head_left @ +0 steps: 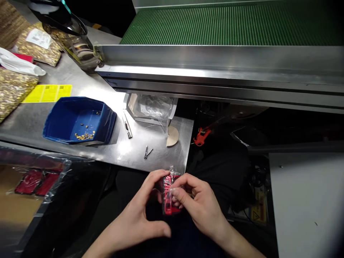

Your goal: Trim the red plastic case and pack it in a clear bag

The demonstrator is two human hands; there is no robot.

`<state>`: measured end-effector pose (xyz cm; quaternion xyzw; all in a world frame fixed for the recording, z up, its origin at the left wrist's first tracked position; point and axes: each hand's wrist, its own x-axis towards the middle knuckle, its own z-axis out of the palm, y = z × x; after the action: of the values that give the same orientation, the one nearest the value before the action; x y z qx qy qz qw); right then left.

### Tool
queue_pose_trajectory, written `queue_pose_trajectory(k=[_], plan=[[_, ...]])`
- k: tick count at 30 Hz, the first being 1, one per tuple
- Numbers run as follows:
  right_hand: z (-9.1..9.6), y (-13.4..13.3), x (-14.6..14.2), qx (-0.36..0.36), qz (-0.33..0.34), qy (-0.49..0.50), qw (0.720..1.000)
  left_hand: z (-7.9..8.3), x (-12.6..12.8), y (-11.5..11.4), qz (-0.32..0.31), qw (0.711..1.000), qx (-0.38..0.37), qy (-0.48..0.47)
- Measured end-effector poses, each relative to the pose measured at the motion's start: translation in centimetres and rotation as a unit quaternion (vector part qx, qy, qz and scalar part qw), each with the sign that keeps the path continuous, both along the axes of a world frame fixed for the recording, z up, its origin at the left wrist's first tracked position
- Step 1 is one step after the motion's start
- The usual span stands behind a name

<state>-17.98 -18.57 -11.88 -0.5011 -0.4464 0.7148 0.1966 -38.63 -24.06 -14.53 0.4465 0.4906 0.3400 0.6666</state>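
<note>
A small red plastic part (168,200) in clear wrap is between my hands, above my lap. My right hand (200,202) pinches it, thumb and forefinger on its near face, the other fingers curled beside it. My left hand (142,209) is at its left side, forefinger reaching its top edge and thumb spread well away. Whether the left fingers bear any of its weight is hard to see. Ahead on the metal table (129,154) lie nail clippers (147,153), a slim cutter knife (127,126) and a pale cut disc (172,136).
A blue bin (60,123) holds small brass pieces. Bags of brass pieces (40,43) and yellow labels (48,94) lie left. A tray with clear plastic (153,107) sits under the green conveyor (228,25). Wrapped red parts (37,182) lie in a lined box. An orange tool (201,137) hangs right.
</note>
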Motion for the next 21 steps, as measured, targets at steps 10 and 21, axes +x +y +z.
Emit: queue_pose_trajectory(k=[10, 21], plan=[[3.2, 0.8, 0.2, 0.162, 0.25, -0.01, 0.955, -3.6, 2.9, 0.0, 0.094, 0.822, -0.398, -0.395], [0.9, -0.6, 0.8, 0.071, 0.114, -0.115, 0.984, -1.0, -0.1, 3.1, 0.206, 0.947, -0.059, -0.239]])
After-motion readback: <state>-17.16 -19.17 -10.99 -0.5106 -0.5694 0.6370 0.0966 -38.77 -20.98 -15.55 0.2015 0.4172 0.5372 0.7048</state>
